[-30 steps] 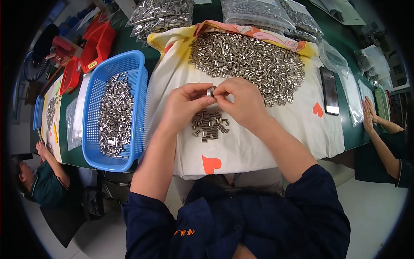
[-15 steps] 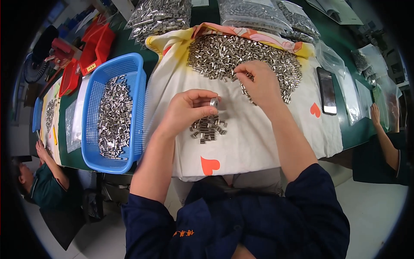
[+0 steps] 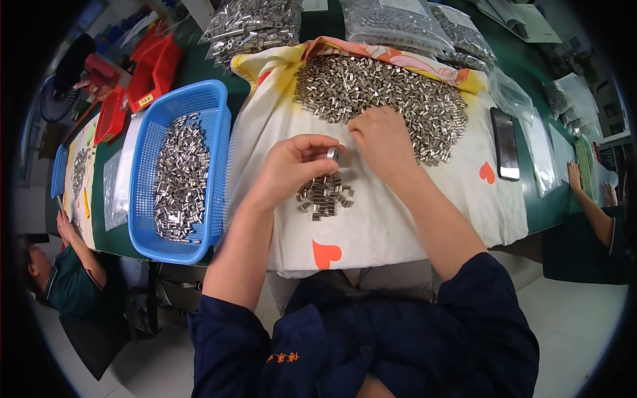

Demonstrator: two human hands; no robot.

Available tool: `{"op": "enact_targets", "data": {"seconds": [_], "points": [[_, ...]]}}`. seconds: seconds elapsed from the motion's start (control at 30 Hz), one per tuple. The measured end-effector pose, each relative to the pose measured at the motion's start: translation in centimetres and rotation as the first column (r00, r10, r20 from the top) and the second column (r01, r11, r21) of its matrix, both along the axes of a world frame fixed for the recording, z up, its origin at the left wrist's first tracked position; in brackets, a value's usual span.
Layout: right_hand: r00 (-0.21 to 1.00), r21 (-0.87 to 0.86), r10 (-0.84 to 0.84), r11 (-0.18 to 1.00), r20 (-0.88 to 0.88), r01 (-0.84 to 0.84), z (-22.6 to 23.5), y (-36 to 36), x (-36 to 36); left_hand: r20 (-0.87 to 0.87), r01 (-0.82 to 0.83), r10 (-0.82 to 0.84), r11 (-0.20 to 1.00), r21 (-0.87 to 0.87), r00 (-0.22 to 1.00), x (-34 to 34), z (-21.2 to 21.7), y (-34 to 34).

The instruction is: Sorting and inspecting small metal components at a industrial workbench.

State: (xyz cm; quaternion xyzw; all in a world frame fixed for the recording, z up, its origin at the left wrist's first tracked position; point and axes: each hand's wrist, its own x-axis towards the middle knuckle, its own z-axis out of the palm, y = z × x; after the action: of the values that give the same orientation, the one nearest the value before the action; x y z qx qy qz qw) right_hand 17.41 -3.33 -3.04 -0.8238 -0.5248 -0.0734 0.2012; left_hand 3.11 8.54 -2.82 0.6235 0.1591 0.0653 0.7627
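My left hand [image 3: 292, 166] is closed, thumb and fingers pinching a short, round metal piece [image 3: 333, 154] with a shiny face. Just below it, a small heap of metal sleeves [image 3: 324, 199] lies on the white cloth [image 3: 398, 229]. My right hand [image 3: 383, 140] has its fingertips pressed together a little to the right of the round piece. Whatever those fingertips hold is hidden. Behind that hand spreads a large pile of small, shiny metal sleeves [image 3: 371, 79], along the cloth's folded, coloured far edge.
A blue plastic basket [image 3: 137, 199] at the left holds many metal sleeves. Red bins [image 3: 156, 69] stand behind it. Bags of metal parts [image 3: 255, 30] line the back. A phone [image 3: 505, 142] lies at the right. Other people sit at both sides.
My right hand has moved left and nearer, from the edge of the large pile toward the round metal piece. My left hand keeps its hold on that piece.
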Motion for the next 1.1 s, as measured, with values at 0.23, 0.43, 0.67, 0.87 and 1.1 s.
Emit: {"op": "enact_targets", "data": {"seconds": [0.23,0.43,0.67,0.87,1.1], "points": [[0.577,0.22,0.218,0.973,-0.787,-0.067,2.8,-1.0,-1.6,0.075,-0.076,0.084,0.991,-0.107,0.994,-0.1,-0.6,0.5],[0.837,0.281,0.265,0.949,-0.479,-0.139,2.1,-1.0,-2.6,0.062,-0.083,0.089,0.992,-0.092,0.994,-0.1,-0.9,0.5],[0.867,0.275,0.257,0.95,-0.427,-0.147,2.0,-1.0,-2.8,0.048,-0.082,0.082,0.997,-0.001,0.995,-0.2,-0.9,0.5],[0.631,0.164,0.192,0.981,-0.752,-0.104,2.7,-1.1,-1.7,0.004,-0.041,0.041,0.999,0.014,0.999,-0.3,-0.4,0.4],[0.967,0.219,0.05,0.976,-0.25,0.006,2.1,-1.6,2.4,-0.062,0.091,-0.087,0.994,0.055,0.994,-0.4,0.3,0.1]]}}
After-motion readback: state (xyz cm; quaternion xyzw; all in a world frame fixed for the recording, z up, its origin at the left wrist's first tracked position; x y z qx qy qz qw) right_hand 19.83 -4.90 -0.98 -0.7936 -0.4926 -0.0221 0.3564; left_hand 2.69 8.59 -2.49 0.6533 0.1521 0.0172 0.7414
